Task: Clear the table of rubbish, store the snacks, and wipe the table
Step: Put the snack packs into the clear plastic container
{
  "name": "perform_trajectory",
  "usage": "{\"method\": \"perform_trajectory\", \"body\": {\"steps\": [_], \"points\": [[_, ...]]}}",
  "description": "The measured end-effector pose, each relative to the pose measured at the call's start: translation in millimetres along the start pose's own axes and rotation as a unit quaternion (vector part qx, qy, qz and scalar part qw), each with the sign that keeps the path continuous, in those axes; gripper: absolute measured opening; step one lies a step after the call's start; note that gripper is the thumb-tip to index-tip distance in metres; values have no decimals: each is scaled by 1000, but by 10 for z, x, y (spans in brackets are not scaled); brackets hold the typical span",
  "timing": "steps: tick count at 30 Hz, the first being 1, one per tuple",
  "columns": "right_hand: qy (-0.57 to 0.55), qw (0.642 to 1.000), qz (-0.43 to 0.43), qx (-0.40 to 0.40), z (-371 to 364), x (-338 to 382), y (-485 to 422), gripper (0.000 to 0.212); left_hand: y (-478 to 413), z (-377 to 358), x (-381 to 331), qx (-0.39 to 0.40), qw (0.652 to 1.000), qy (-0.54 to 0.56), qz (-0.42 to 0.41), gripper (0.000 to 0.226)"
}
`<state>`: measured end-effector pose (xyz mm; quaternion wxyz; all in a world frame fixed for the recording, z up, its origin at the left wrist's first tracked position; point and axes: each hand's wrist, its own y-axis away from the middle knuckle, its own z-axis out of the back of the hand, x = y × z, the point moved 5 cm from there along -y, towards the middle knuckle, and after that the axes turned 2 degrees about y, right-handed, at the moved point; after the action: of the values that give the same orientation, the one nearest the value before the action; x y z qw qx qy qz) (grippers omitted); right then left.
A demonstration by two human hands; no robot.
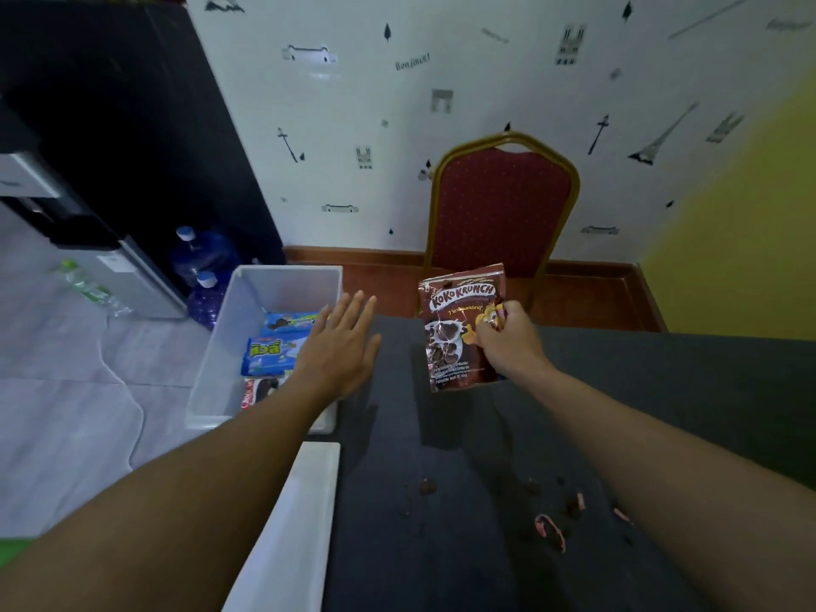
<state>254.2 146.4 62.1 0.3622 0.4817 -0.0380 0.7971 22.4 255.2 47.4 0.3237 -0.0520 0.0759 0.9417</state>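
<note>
My right hand [508, 340] grips a brown Koko Krunch bag [455, 320] upright over the far part of the dark table [441, 501]. My left hand [342, 342] hovers flat with fingers spread at the table's left edge, over the right side of a clear plastic bin [229, 346] on the floor. Inside the bin lie two blue snack packs [269, 351] and a red and white pack [258, 390]. Brown crumbs [427, 485] and pink wrapper scraps [552, 530] are scattered on the near part of the table.
A red chair with a gold frame [503, 205] stands behind the table against the wall. Two blue water jugs [203, 276] and a dark cabinet [132, 125] are at the left. A white bin's rim [300, 523] sits beside the near table edge.
</note>
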Motion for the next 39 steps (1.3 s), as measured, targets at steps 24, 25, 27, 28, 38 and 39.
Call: {"method": "perform_trajectory", "body": {"steps": [24,25,27,28,38,39], "points": [[192,965,149,103,-2052,1372,268,67,614,-60,1976,-11,988,30,150,60],[217,958,153,112,-2137,1387,293,75,618,-70,1968,-17,988,38,149,60],[264,943,160,124,-2319,1397,339,82,624,-97,1967,-27,986,53,157,59],[277,939,157,129,-2411,1380,346,85,623,-108,1968,-31,984,61,162,59],[296,901,-23,317,-3071,814,315,98,619,-14,1920,-22,986,84,143,73],[340,882,-18,327,-3112,760,319,97,611,-26,1921,-21,986,83,144,74]]}}
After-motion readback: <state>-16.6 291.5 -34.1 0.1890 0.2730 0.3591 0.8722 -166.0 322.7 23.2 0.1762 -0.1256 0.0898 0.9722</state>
